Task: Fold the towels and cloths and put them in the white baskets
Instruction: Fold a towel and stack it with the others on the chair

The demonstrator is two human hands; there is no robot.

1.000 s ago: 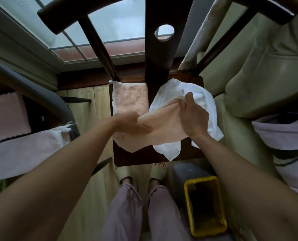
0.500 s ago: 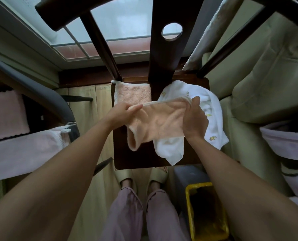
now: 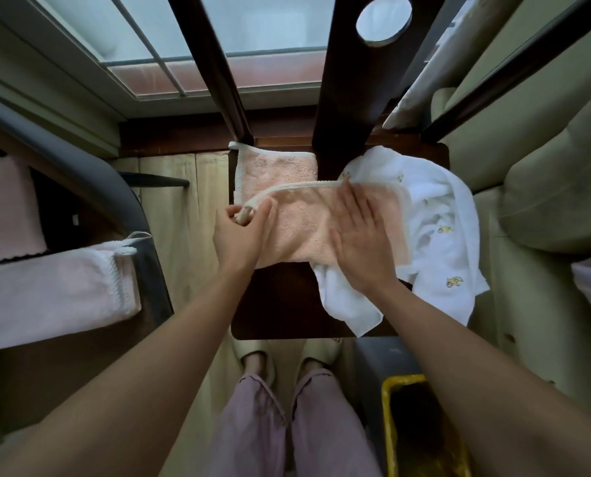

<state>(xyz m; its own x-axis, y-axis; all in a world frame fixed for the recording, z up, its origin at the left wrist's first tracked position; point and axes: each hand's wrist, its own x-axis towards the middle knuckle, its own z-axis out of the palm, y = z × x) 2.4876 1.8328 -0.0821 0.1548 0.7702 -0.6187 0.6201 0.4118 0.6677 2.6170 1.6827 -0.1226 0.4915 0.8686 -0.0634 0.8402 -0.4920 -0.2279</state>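
Both hands (image 3: pixel 240 235) (image 3: pixel 361 244) on peach towel (image 3: pixel 308 228)

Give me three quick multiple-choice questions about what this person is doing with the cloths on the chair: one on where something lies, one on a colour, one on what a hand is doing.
1. Where does the white cloth lie?
A. On the chair seat, partly under the peach towel
B. In the yellow bin
C. On the floor

2. What colour is the bin near the person's feet?
A. Red
B. Yellow
C. Blue

3. What is the right hand doing?
A. Hanging idle
B. Gripping the chair back
C. Pressing flat on the peach towel

Answers: 1 A, it spreads over the chair seat with the towel overlapping it. 2 B, its rim is yellow. 3 C, its straight fingers lie on the towel, while the left hand pinches the towel's corner.
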